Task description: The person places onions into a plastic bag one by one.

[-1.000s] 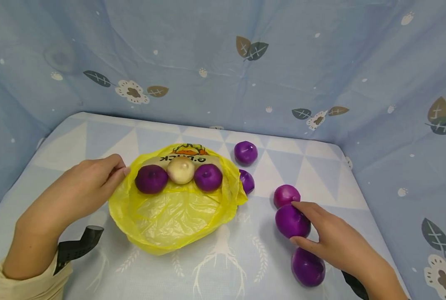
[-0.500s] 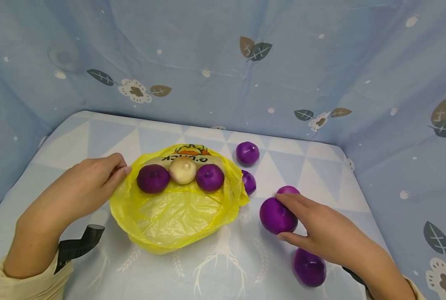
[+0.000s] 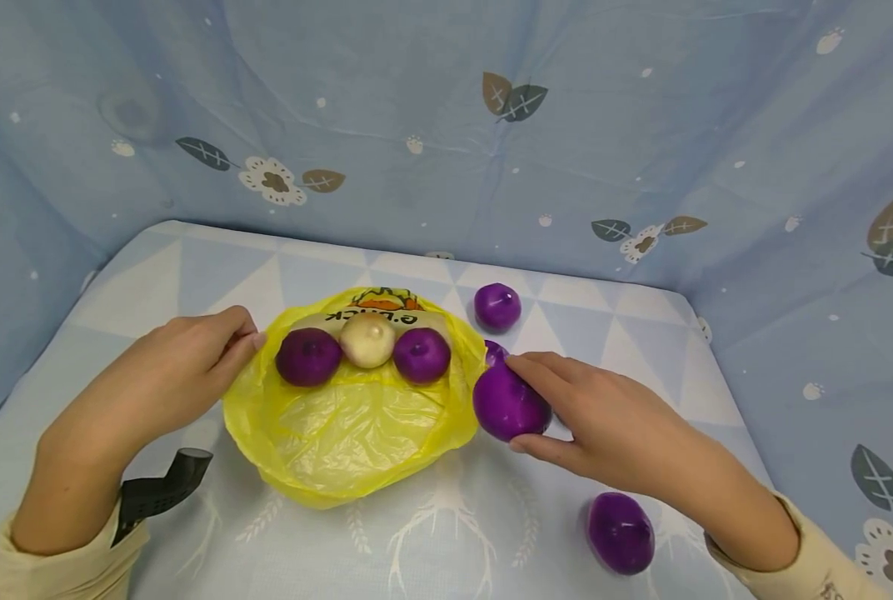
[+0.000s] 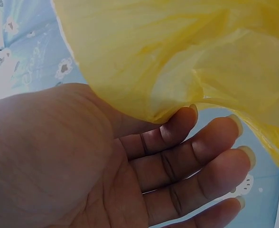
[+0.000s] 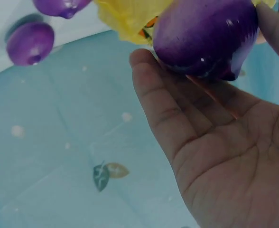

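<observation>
Right grip (image 3: 607,417) pinches purple onion (image 3: 510,407) at fingertips (image 3: 527,367)

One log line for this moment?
left hand: pinches yellow bag | right hand: grips purple onion beside bag | inside bag: two purple onions, one pale onion

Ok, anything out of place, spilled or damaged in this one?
Nothing looks spilled or damaged. The pale onion stands out between two purple onions in the yellow bag, because the others in view are all purple. The lettering on the bag also reads the wrong way round in the head view.
</observation>
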The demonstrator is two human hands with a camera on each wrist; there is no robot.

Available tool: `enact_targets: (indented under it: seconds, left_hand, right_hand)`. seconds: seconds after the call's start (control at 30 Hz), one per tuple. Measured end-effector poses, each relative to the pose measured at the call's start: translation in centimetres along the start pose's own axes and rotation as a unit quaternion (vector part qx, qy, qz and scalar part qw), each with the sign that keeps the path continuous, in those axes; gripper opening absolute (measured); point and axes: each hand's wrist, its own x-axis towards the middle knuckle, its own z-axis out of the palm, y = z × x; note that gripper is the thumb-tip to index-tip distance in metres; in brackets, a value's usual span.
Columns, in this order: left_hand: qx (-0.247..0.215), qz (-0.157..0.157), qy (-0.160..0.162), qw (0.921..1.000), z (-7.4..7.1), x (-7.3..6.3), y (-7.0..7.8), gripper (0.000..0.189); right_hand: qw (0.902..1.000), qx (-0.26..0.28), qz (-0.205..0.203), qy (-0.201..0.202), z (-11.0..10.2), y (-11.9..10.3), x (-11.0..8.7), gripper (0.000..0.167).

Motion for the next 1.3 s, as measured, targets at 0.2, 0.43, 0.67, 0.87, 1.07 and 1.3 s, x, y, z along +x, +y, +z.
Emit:
enact_targets:
  seconds: [0.2,0.43,0.67,0.87,1.07,1.3]
  left_hand:
    - [0.001,0.005,0.002,1.0,0.0,0.1,0.1,0.02]
    - [0.004,0.005,0.004,1.0,0.0,0.1,0.1,0.02]
    - [0.005,0.007,0.007,0.9999,0.1,0.1,0.1,0.02]
    - [0.007,0.004,0.011,0.9999,0.0,0.0,0.1,0.018]
    - [0.003,-0.004,-0.003,1.0,0.1,0.2,0.2,0.02]
    - [0.007,0.001,-0.002,1.0,0.1,0.1,0.3,0.019]
  right_hand:
    - [0.9997,0.012,-0.016,0.012,-0.3,-0.9,2.7,0.076]
    - [0.9989,0.024,-0.035,-0.019,-0.4,-2.3,6.4,0.075]
    - [0.9945,0.023,-0.082,-0.062,1.3,-4.0,10.0,0.072]
    - [0.9853,0.004,-0.125,-0.117,3.8,-5.9,13.2,0.072]
    - [0.9777,-0.03,-0.153,-0.141,5.9,-7.9,15.8,0.075]
    - [0.9744,-0.047,-0.182,-0.123,8.2,-9.1,17.8,0.075]
